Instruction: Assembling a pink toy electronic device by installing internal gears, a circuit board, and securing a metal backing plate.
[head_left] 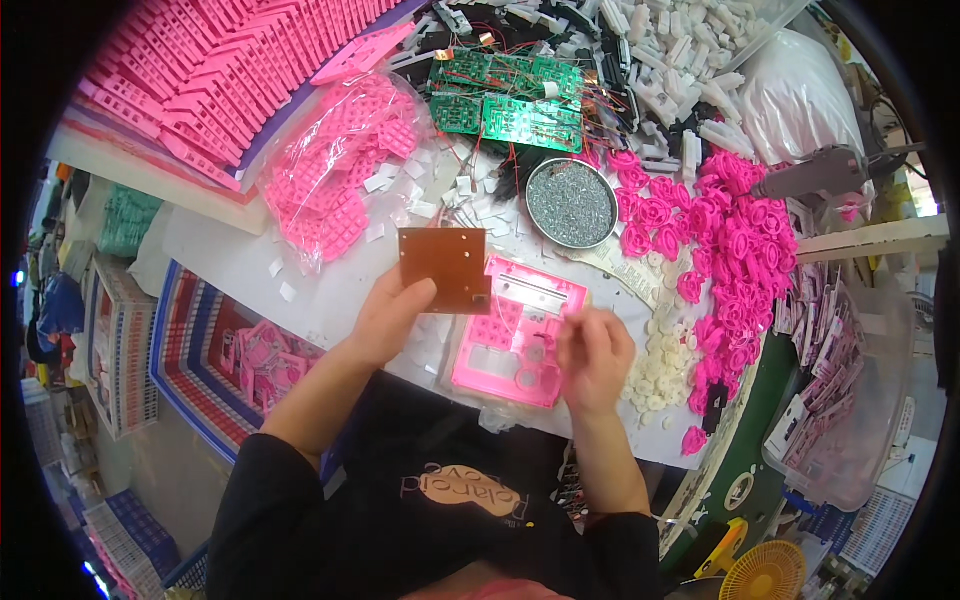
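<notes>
My left hand (392,312) grips a flat brown circuit board (440,268) by its lower left edge, thumb on top. The board is raised and covers the upper left corner of an open pink plastic housing (482,381). This housing lies on the table in front of me, with a pink keypad (492,328), round openings and a metallic strip inside. Over the housing's right edge is my right hand (598,352), fingers curled together. Whatever may be between those fingertips is too small or hidden to name.
Behind the housing stand a round dish of small screws (572,205) and stacked green circuit boards (530,118) with wires. A bag of pink keypads (345,190) lies left. Pink ring-shaped parts (735,230), cream discs (660,365) and a grey electric screwdriver (815,175) are right.
</notes>
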